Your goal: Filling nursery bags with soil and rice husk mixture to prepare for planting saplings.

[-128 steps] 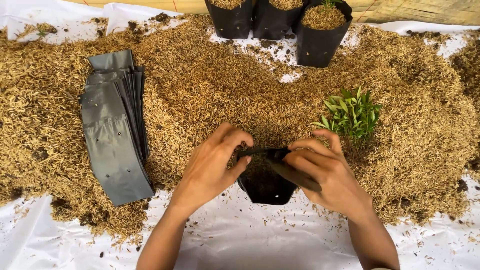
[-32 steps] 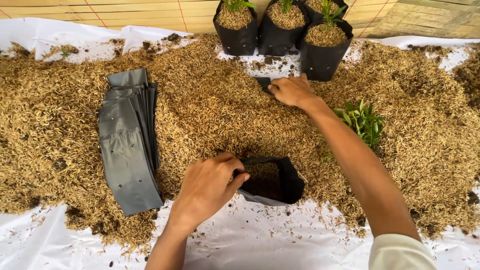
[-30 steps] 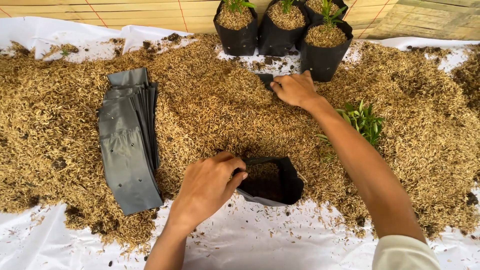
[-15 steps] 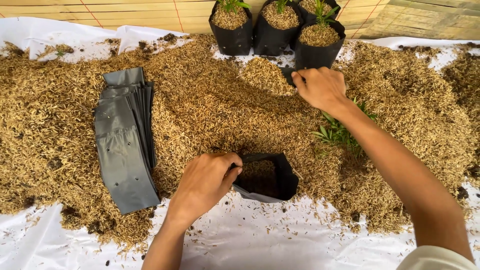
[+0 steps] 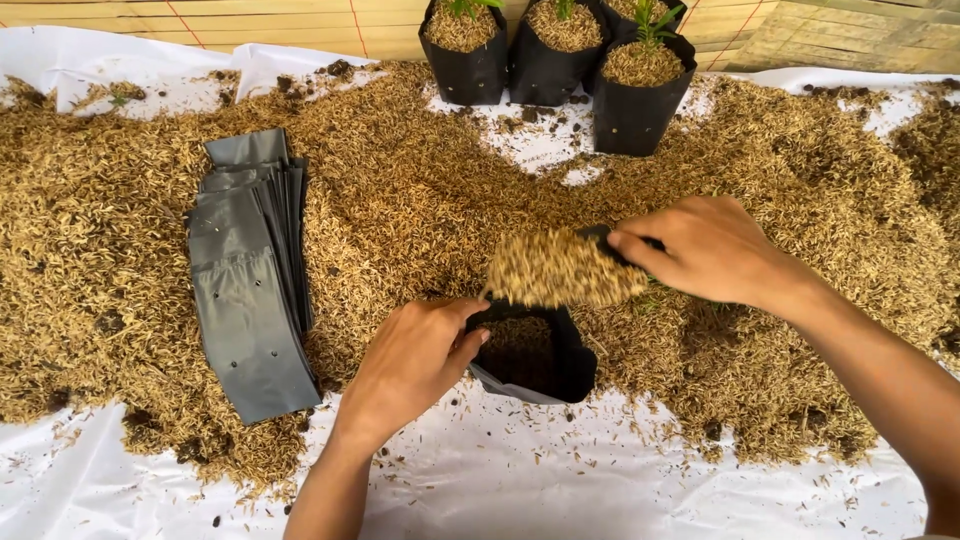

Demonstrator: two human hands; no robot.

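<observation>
The left hand (image 5: 415, 360) is curled around the near-left rim of a small black grow bag (image 5: 535, 355), with the fingers (image 5: 465, 345) bent over the edge, so that the bag stays open. The bag stands just right of this hand and is partly filled with dark material.

The right hand (image 5: 710, 250) is closed on a dark scoop (image 5: 600, 240), of which only a small black part shows beside the fingertips. The scoop carries a heap of rice husk (image 5: 560, 268) and hangs directly above the open mouth of the bag, a little beyond the left hand.

Both hands work over a wide layer of loose husk (image 5: 400, 200) spread on a white sheet (image 5: 600, 480), which lies bare on the near side of the hands. Left of the left hand, a stack of flat grey-black empty bags (image 5: 250, 290) lies on the husk. Beyond the right hand, three filled black bags (image 5: 630, 90) stand close together, with small green shoots in them. Behind these, a pale woven wall (image 5: 300, 25) closes the view.

The tops of the far bags are cut off by the upper edge. The shape of the scoop is mostly hidden under the husk and the hand. A bit of green just under the right hand is too covered to name.
</observation>
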